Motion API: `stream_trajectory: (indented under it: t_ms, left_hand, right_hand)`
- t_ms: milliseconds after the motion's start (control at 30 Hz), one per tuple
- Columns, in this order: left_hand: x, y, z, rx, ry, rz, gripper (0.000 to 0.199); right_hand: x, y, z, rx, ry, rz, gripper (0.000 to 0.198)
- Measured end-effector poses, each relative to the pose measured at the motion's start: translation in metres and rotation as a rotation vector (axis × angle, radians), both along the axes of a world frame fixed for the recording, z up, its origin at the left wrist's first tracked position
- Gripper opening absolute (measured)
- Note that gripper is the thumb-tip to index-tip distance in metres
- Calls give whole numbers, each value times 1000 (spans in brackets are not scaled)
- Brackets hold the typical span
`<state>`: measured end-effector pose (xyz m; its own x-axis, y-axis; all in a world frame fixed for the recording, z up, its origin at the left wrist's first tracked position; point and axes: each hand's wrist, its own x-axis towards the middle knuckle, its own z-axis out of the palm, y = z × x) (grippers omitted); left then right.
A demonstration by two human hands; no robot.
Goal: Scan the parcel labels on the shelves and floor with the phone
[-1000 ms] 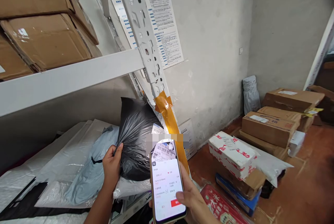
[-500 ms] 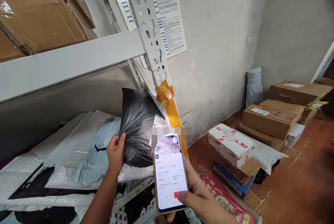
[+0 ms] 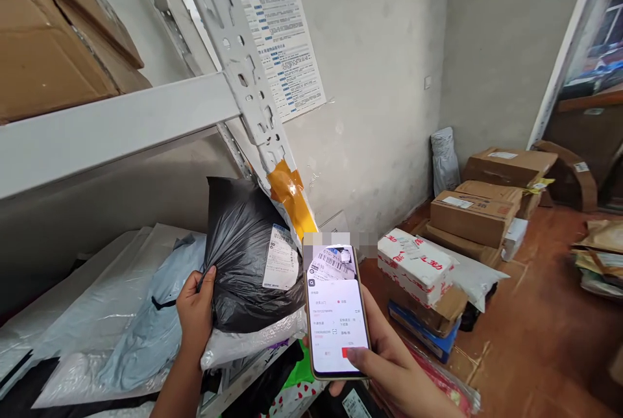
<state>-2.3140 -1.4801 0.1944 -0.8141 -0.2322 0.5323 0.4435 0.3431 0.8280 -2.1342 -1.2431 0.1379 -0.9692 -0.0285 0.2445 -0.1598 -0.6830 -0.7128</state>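
My left hand (image 3: 196, 301) pinches the edge of a black plastic parcel bag (image 3: 238, 262), which is tilted up on the shelf beside the rack post. A white shipping label (image 3: 281, 259) with a barcode faces me on the bag. My right hand (image 3: 379, 353) is wrapped around a smartphone (image 3: 337, 320), its thumb over a red button low on the screen. On that screen, a barcode label shows above a white form panel. The phone stands upright just right of the bag's label. Under the bag lies a white bubble-wrap parcel (image 3: 253, 341).
A white perforated rack post (image 3: 248, 74) with orange tape rises beside the bag. Cardboard boxes (image 3: 53, 48) sit on the upper shelf. A pale blue bag (image 3: 146, 320) lies at left. On the floor at right are a white-and-red box (image 3: 413, 262) and several cartons (image 3: 472, 213).
My view has turned right, so the rack and bag appear farther left. The phone has shifted right of the bag's label, uncovering it. Both hands keep their hold.
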Motion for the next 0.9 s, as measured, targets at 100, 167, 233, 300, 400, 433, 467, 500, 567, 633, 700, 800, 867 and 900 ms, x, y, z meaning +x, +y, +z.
stream_trajectory:
  t_ms: [100, 167, 233, 300, 400, 433, 467, 500, 567, 633, 700, 800, 867, 900]
  left_hand:
    - [0, -1, 0, 12, -16, 5, 53]
    - [1, -1, 1, 29, -28, 3, 54]
    - [2, 0, 2, 34, -36, -2, 55]
    - [4, 2, 4, 16, -44, 1, 55]
    - [3, 6, 5, -49, -54, 22, 55]
    - [1, 7, 7, -76, -50, 30, 55]
    - [0, 7, 9, -103, -43, 32, 55]
    - [0, 7, 12, -129, -43, 23, 56]
    - [3, 4, 20, -198, -79, -30, 54]
    - [16, 0, 27, -271, -118, -69, 49]
    - [39, 0, 26, -360, -83, -33, 51]
    - [79, 18, 2, -531, 197, 233, 67]
    - [93, 41, -23, -613, 406, 425, 76]
    - [94, 54, -35, -642, 440, 468, 79]
  right_hand:
    - [-1, 3, -2, 11, 13, 32, 92]
    - [-3, 7, -4, 19, 23, 51, 91]
    - [-6, 11, -7, 44, 34, 72, 91]
    - [-9, 16, -10, 69, 65, 82, 91]
    - [-15, 22, -15, 72, 134, 83, 91]
    - [-17, 24, -15, 67, 151, 86, 91]
    - [-19, 26, -15, 61, 161, 93, 90]
    - [-21, 28, -14, 58, 168, 104, 91]
    - [-24, 32, -12, 32, 170, 126, 95]
    - [-25, 38, -12, -12, 160, 185, 105]
    - [-25, 43, -14, -64, 119, 239, 115]
    - [-25, 53, -23, -142, 2, 222, 124]
    - [-27, 59, -30, -173, -86, 162, 123]
    - [-29, 62, -34, -173, -132, 129, 119]
